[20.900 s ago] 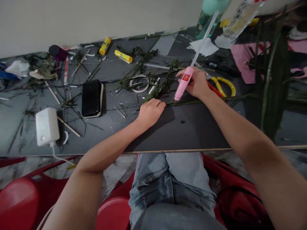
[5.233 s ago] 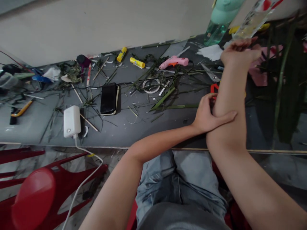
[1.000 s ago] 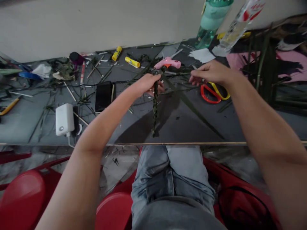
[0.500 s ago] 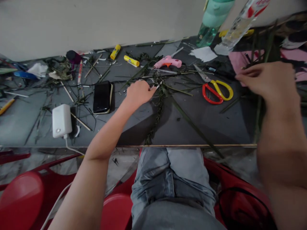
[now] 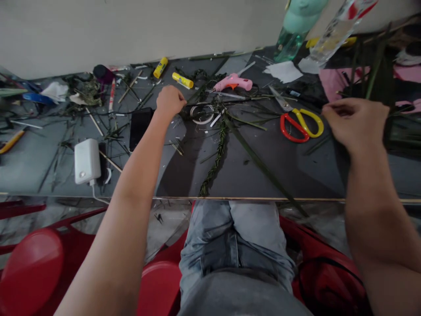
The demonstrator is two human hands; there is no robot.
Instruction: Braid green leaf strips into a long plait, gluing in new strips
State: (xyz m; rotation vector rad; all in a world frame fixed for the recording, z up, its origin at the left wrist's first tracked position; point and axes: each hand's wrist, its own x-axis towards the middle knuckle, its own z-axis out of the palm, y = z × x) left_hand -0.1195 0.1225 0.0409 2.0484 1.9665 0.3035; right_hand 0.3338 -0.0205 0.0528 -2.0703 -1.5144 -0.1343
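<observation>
My left hand (image 5: 169,103) is closed in a pinch above the back of the table, left of a white ring (image 5: 201,113); what its fingertips hold is too small to make out. A braided green leaf strand (image 5: 215,164) runs from beside the ring towards the table's front edge. One long flat leaf strip (image 5: 259,162) slants from there past that edge. At the right, my right hand (image 5: 360,125) is also pinched, near dark green leaves (image 5: 378,74); whatever sits between its fingers is hidden. Red-and-yellow-handled scissors (image 5: 301,120) lie just left of it, blades apart.
A pink glue gun (image 5: 233,82) lies behind the ring. Two yellow glue sticks (image 5: 183,80), a phone (image 5: 140,127) partly behind my left arm, and a white power bank (image 5: 87,161) are leftward. Two bottles (image 5: 291,44) stand at the back right. Leaf scraps litter the table (image 5: 296,171).
My left hand has moved left and back from the top of the braid, uncovering the white ring. My right hand has shifted slightly lower, still pinched. The view has moved a little.
</observation>
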